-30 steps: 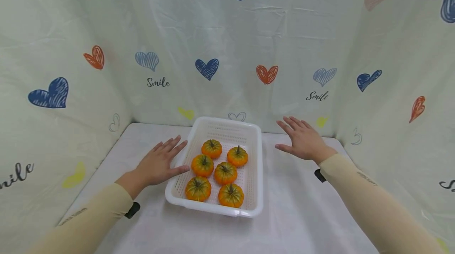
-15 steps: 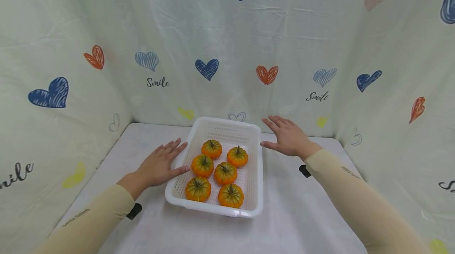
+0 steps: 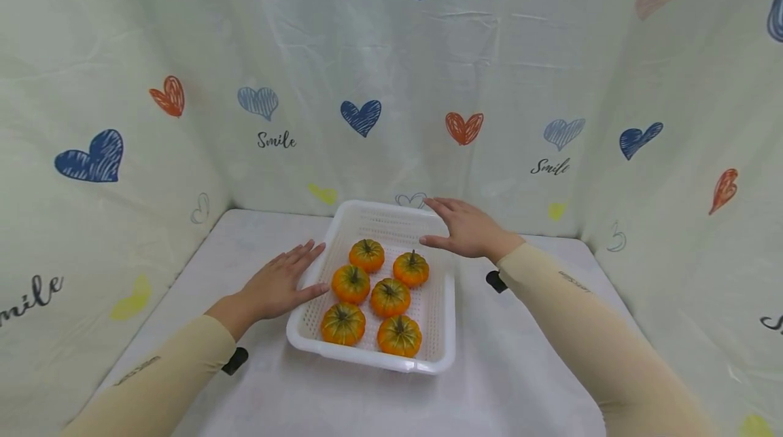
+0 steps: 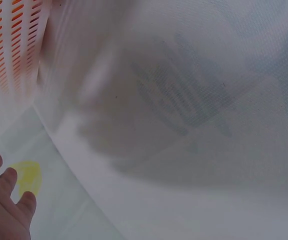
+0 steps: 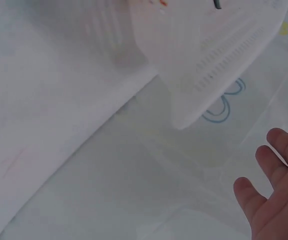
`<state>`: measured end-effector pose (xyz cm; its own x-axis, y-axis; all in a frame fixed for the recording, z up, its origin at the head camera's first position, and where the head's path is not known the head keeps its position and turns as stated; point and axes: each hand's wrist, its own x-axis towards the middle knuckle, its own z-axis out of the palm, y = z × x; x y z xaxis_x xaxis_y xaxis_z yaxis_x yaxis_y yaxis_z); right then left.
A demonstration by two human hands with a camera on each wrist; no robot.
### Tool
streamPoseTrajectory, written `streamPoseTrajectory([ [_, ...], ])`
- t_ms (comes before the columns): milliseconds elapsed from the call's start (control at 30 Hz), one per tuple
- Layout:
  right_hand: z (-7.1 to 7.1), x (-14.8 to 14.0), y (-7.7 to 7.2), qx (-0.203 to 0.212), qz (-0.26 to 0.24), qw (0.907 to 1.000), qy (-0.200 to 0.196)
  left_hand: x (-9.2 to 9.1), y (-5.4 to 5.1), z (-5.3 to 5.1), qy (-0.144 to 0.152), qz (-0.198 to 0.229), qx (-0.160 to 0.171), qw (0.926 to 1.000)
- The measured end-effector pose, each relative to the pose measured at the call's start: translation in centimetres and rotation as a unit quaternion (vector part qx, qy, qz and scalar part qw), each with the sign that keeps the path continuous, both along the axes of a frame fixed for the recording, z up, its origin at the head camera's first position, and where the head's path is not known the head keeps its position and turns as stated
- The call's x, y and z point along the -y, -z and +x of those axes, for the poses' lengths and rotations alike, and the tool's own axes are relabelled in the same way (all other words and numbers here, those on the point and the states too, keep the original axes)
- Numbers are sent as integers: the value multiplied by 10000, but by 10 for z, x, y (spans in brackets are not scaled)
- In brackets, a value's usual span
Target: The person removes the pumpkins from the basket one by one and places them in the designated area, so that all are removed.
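A white perforated plastic basket [image 3: 370,357] stands on the table, with several small orange pumpkins [image 3: 390,297] lying in it, green-streaked on top and stemmed. Over the basket's left edge hovers my left hand [image 3: 275,287], fingers straight and spread, holding nothing; whether it touches the rim I cannot tell. My right hand [image 3: 470,228], also with extended fingers and nothing in it, is above the far right corner. In the right wrist view, that hand's fingers [image 5: 271,165] appear apart from the basket's corner [image 5: 184,117]. The left wrist view shows the basket's slotted side [image 4: 16,45].
A white cloth covers the table [image 3: 526,369], whose far edge meets a pale curtain [image 3: 318,36] printed with hearts and "Smile". The curtain also encloses the left and right sides. Each wrist carries a small black device [image 3: 235,360] on its underside.
My right hand has moved left, from beside the basket to over its far right corner. The left hand has barely moved. The basket and pumpkins stay put; the head view has shifted slightly.
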<state>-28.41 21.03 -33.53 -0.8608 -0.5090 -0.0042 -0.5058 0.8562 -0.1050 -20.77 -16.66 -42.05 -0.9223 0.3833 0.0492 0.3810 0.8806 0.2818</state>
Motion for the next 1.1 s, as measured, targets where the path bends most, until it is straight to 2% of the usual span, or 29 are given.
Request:
streamPoseTrajectory([
  [133,-6,20,-4,423,-374,9983,131,1,3,-1,-21,55,19,10000],
  [367,-15,48,-4,999,-1155,9881,176,-1,6,-1,-46,148,55,9999],
  [567,-18,67,6,1509,-1752,9725,287,-2,9,-1,-49,179,60,9998],
  [900,-23,90,29,1972,-2384,9493,550,-1,7,1,-156,191,150,9996],
  [1100,-24,98,43,2195,-2455,9427,546,-2,5,1,-175,180,241,9994],
])
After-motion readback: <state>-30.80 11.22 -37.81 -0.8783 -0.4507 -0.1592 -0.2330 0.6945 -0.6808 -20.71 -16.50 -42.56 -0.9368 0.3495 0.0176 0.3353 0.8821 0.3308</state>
